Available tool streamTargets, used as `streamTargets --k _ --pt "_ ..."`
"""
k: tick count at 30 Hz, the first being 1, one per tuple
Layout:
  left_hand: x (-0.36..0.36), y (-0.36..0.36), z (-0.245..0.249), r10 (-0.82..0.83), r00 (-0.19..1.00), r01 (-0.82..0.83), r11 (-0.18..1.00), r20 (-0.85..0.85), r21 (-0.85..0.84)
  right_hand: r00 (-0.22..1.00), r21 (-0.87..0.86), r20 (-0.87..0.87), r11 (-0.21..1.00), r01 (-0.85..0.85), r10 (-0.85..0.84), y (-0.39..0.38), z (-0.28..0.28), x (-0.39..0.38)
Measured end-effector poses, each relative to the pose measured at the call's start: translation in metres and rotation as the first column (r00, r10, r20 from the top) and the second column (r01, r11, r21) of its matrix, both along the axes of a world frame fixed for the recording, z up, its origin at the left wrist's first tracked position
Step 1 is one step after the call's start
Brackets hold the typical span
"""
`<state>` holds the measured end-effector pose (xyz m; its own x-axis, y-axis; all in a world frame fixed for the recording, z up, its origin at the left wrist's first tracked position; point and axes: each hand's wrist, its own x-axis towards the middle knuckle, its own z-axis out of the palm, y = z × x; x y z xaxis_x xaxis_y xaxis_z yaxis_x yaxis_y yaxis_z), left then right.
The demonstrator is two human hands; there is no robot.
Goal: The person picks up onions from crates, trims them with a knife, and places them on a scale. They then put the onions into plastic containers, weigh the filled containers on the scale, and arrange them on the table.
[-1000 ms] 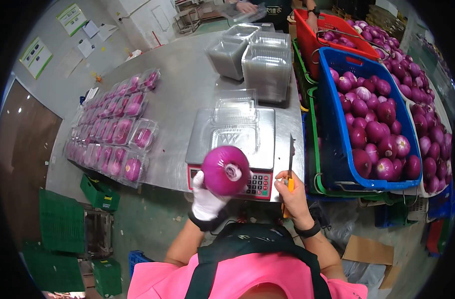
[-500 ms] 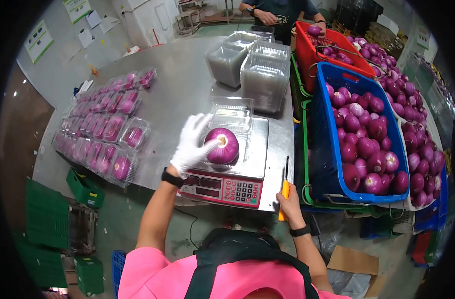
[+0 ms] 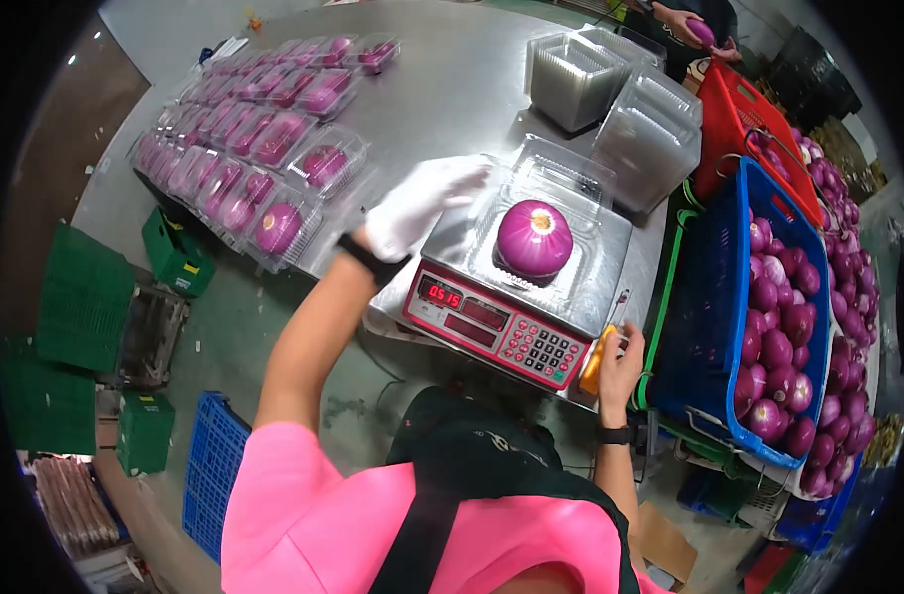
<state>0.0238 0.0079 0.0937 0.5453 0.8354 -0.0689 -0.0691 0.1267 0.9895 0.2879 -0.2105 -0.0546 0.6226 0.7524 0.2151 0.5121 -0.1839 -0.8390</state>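
Observation:
A red onion (image 3: 535,238) sits in an open clear plastic clamshell box (image 3: 581,259) on the metal pan of a digital scale (image 3: 497,332). The scale's red display shows 0.515. My left hand (image 3: 427,205), in a white glove and blurred by motion, hovers left of the onion with its fingers stretched out, apart from it. At the scale's front right corner, my right hand (image 3: 622,368) is bare, its fingers closed against the yellow handle of a utility knife (image 3: 597,362). The knife's blade points away from me along the table's right edge.
Rows of packed onions in clear boxes (image 3: 274,139) cover the table's left side. Stacks of clear boxes (image 3: 650,139) stand behind the scale. To the right are a blue crate (image 3: 704,327) and a red crate (image 3: 724,119) of onions. A co-worker's hands (image 3: 685,25) hold an onion.
My left hand has come off the onion and moved left. The scale's display now shows lit digits. My right hand has brought the knife close beside the scale. The view has turned.

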Motion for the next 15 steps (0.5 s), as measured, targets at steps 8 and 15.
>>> streamTargets --k 8,15 --pt "0.064 0.078 -0.06 0.079 0.997 -0.08 0.992 -0.016 -0.092 0.557 -0.049 -0.815 0.941 -0.335 0.156 0.031 0.04 -0.032" --pt "0.08 0.099 -0.079 -0.184 0.941 0.253 0.94 0.284 -0.227 0.32 0.049 -0.934 0.946 -0.32 0.157 0.046 0.062 -0.06"
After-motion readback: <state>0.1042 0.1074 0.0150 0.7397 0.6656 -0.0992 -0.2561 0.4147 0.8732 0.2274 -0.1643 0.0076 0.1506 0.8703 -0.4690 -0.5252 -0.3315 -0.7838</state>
